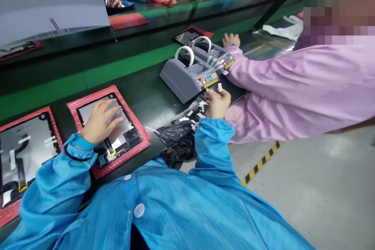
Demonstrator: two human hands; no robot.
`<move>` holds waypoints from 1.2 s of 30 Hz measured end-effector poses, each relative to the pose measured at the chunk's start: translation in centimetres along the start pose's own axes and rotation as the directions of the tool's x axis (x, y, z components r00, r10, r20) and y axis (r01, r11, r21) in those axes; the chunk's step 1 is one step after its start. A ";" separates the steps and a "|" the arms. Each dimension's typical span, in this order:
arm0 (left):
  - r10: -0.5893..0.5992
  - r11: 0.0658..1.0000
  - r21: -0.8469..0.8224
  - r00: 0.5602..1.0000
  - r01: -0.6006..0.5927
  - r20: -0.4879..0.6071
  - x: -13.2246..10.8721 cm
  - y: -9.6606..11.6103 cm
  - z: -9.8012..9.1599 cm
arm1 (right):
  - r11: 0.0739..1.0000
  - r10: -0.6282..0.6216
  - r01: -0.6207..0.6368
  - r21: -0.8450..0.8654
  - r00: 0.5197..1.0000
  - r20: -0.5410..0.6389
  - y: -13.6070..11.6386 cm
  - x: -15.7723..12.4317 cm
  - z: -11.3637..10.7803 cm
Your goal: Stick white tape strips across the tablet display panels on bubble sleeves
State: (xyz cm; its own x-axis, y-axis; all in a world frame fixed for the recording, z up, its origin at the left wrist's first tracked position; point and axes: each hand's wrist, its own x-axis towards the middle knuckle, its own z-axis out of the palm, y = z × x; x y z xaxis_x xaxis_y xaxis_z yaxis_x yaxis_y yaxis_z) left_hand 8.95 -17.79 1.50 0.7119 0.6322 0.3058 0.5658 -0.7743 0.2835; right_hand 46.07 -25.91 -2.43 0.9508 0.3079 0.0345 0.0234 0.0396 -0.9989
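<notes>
My left hand (102,120), fingers spread, is over a flat tablet screen panel (129,134) with a silvery back and black edges. I cannot tell whether the fingers touch it. That panel lies on a red bubble-wrap sheet (144,133). My right hand (218,104) is at the front of a grey tape dispenser (183,80), its fingers bent together, with a small piece of white tape (220,86) at the fingertips. A second, similar panel (32,140) with white tape strips and a dark flex cable lies to the left on another red sheet.
A second tape dispenser (212,52) stands behind the first. A black plastic bag (178,136) with white tape scraps hangs at the bench edge. On the right, a co-worker's pink sleeve (281,74) reaches close by. Across the bench, other people in blue handle red sheets.
</notes>
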 end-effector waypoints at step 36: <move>-0.500 0.815 -0.239 0.849 0.528 0.171 0.5 1.7 1.3 | 0.995 0.073 0.046 -0.089 0.281 0.957 -1.4 -16.3 10.6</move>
State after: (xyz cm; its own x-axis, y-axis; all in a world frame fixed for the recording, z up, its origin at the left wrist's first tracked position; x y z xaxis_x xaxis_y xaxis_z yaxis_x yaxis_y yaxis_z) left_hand 10.83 -18.86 1.00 0.3928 0.9188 -0.0377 0.7376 -0.2903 0.6097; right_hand 27.30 -20.89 -1.32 -0.0267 0.9991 -0.0336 0.0943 -0.0310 -0.9951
